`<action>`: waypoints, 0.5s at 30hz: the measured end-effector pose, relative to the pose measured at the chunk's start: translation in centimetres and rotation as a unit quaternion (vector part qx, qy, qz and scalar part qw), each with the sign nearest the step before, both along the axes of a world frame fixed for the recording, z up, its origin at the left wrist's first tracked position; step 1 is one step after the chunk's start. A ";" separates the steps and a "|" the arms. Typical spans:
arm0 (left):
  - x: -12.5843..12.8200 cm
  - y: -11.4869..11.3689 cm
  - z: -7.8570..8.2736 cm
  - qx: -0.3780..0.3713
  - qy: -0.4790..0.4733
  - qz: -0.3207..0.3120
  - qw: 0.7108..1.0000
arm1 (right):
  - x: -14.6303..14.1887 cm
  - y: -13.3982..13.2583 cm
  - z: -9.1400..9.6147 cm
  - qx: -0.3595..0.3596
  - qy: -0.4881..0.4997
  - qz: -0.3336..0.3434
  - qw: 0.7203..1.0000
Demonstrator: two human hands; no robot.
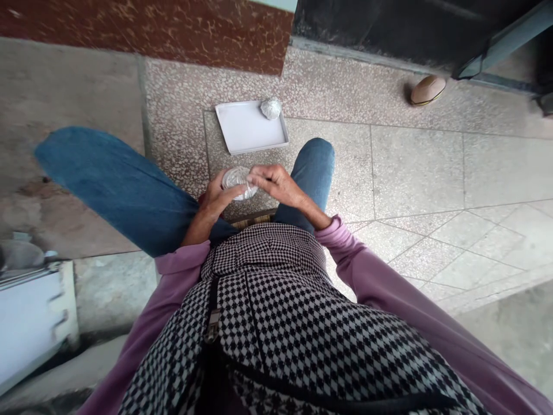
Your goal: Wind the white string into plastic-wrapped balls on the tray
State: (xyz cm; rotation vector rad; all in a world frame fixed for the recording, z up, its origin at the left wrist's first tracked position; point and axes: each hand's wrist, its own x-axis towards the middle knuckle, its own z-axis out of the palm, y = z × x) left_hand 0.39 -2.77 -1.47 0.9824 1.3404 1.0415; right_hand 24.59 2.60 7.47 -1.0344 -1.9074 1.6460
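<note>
I sit on a speckled stone floor with my knees apart, in blue jeans. My left hand [215,197] cups a small crinkled ball of clear plastic or foil [237,180] from below, fingers curled round it. My right hand [279,183] pinches the top right side of the same ball with its fingertips. Both hands are held just above my lap, between my knees. On the floor ahead lies a white rectangular tray [246,129], and a second shiny wrapped ball [271,108] rests at its far right corner.
A tan shoe [427,90] lies on the floor at the far right near a dark doorway. A red speckled wall base [147,29] runs along the far left. A white box-like object [30,320] stands at my left side.
</note>
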 end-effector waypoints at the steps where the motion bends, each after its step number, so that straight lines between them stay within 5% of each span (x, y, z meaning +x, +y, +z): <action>1: 0.2 -0.2 0.5 -0.013 0.001 -0.028 1.000 | 0.1 1.2 0.2 0.009 0.003 -0.014 1.000; 7: 1.1 -1.1 1.7 -0.046 -0.101 -0.115 0.987 | -1.3 4.3 -2.8 -0.027 0.004 -0.026 0.999; 15: 2.1 -0.9 2.6 -0.068 -0.202 0.005 0.977 | -3.1 1.4 -8.2 -0.101 -0.001 -0.144 0.984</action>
